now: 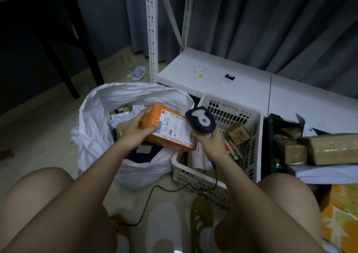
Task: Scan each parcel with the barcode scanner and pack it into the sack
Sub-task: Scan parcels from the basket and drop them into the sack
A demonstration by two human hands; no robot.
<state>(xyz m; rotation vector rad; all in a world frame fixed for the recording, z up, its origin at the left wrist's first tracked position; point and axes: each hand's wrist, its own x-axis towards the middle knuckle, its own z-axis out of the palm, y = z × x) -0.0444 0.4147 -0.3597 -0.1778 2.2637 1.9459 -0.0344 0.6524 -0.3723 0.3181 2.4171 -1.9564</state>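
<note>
An orange parcel [170, 128] with a white shipping label faces up over the right side of the open white sack [96, 121]. My left hand [139, 126] grips its left end, thumb on the label. My right hand [210, 144] grips the handle of the dark barcode scanner [201, 120], whose head sits just right of the label and points at it. Several parcels lie inside the sack. A black cord runs from the scanner down across the floor.
A white slotted basket [244, 121] with several small boxes stands right of the sack. Brown cartons [329, 148] fill a dark crate at far right. A white low shelf [213, 74] and rack posts stand behind. My knees frame the bottom; a table leg [65, 66] stands at left.
</note>
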